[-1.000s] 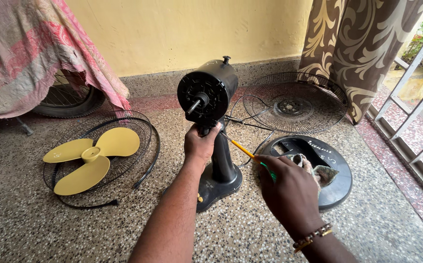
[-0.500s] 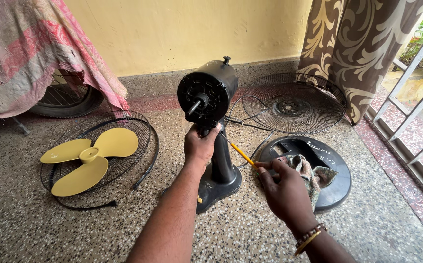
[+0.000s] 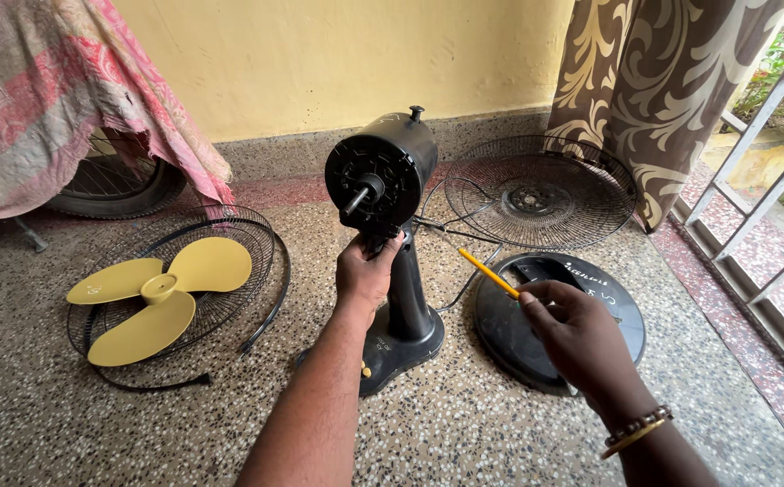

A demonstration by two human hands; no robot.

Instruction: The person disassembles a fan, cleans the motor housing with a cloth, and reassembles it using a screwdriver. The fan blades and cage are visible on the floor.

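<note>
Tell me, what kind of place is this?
Probably a home veranda or a room by a doorway, used here as a repair spot. A speckled stone floor, a curtain beside a window grille, and fan parts lie spread around.

Blade [image 3: 153,293] left of stand [image 3: 401,298] — base [image 3: 559,329] right.

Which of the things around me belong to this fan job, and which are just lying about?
In the job: fan motor and stand gripped by left hand; yellow screwdriver in right hand; yellow blade; two grilles; round base.

Lying about: curtain; pink cloth; tyre.
</note>
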